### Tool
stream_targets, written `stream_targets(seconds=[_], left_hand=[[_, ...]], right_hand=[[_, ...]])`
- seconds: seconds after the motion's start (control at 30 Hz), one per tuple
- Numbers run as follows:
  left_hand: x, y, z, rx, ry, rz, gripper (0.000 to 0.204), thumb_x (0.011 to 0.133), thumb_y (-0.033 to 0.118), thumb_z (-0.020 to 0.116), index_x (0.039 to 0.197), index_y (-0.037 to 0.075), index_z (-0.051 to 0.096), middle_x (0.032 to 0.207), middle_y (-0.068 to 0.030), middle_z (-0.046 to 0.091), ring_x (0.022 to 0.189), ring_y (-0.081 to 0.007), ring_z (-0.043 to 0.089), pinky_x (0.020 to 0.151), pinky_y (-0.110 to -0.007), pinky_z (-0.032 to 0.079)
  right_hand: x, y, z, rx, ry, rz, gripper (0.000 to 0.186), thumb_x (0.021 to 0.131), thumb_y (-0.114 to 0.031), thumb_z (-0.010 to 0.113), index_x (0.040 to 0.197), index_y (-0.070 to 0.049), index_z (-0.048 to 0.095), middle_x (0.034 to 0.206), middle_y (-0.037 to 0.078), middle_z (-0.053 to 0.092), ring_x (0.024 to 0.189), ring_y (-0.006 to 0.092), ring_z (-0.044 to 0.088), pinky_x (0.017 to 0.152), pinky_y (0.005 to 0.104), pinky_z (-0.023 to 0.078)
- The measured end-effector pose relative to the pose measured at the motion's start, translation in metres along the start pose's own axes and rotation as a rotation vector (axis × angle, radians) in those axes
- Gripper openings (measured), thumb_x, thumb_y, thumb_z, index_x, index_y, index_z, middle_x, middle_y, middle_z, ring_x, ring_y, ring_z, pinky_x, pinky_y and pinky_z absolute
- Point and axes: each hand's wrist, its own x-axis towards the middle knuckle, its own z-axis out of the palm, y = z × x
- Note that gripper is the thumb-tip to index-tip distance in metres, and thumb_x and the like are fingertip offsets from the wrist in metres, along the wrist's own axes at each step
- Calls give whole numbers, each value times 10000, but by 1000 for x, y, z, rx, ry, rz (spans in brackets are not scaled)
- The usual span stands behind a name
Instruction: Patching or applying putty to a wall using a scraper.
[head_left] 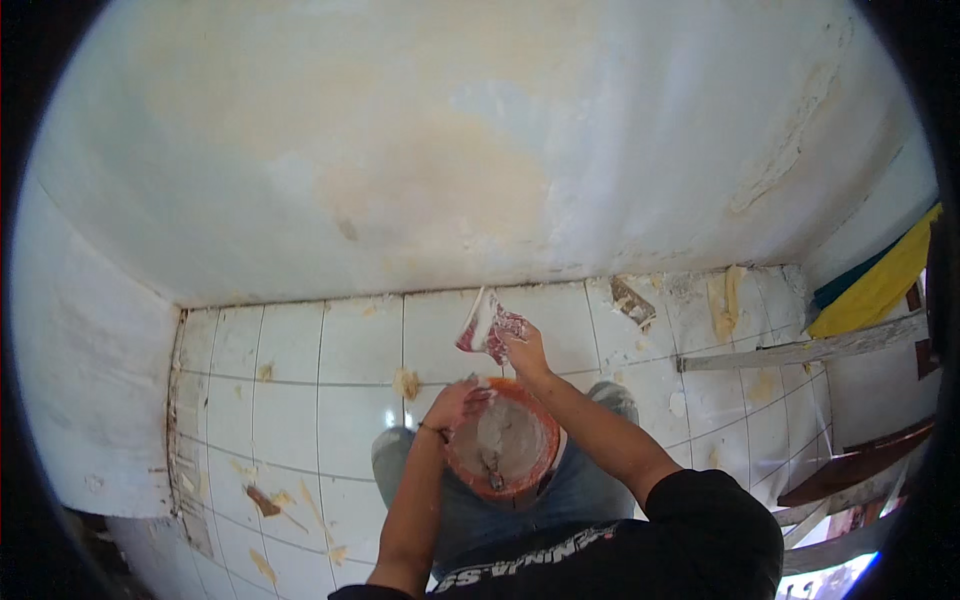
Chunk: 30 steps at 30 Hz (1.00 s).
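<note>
Between my knees stands an orange-red bucket (553, 440) with wet, grey-white plaster (512, 436) inside. My left hand (460, 404) is at the bucket's left rim, its fingers hooked over the edge and smeared with plaster. Beyond the bucket, my right hand (522, 346) is closed on a flat, dark-red spreader (484, 328). A thick white streak of plaster runs across the spreader, which is held above the floor, close to the wall. White smears cover the right fingers too. Part of the spreader is hidden under that hand.
A patchy, stained wall (400, 150) rises ahead from a white tiled floor (360, 340). Yellowish scraps (406, 384) and a broken brown piece (263, 501) litter the tiles. On the right, a wooden plank (800, 352) juts in beneath a yellow cloth (875, 285).
</note>
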Motion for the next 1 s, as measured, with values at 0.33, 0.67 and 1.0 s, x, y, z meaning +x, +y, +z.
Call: stream_targets(seconds=[0.33, 0.67, 1.0], left_hand=[[7, -29, 48, -216, 111, 458, 238, 949, 219, 544, 1109, 44, 568, 983, -42, 626, 827, -169, 616, 704, -313, 518], [4, -16, -33, 698, 728, 889, 238, 791, 174, 667, 738, -5, 519, 671, -115, 555, 634, -197, 540, 590, -356, 433], [-31, 1, -28, 658, 744, 865, 94, 797, 69, 632, 817, -6, 581, 705, -34, 594, 632, -77, 516, 565, -254, 427]], right_hand=[[-48, 31, -6, 43, -31, 25, 165, 903, -66, 621, 1058, -13, 622, 910, 39, 662, 824, 131, 627, 730, 270, 512], [-37, 55, -99, -1777, -67, -46, 449, 770, -359, 714, 1063, -28, 639, 1004, 191, 673, 962, 377, 649, 843, 453, 521], [0, 55, -79, -1788, -239, -210, 261, 798, -176, 598, 1011, -29, 629, 973, 227, 671, 955, 362, 660, 784, 478, 533]])
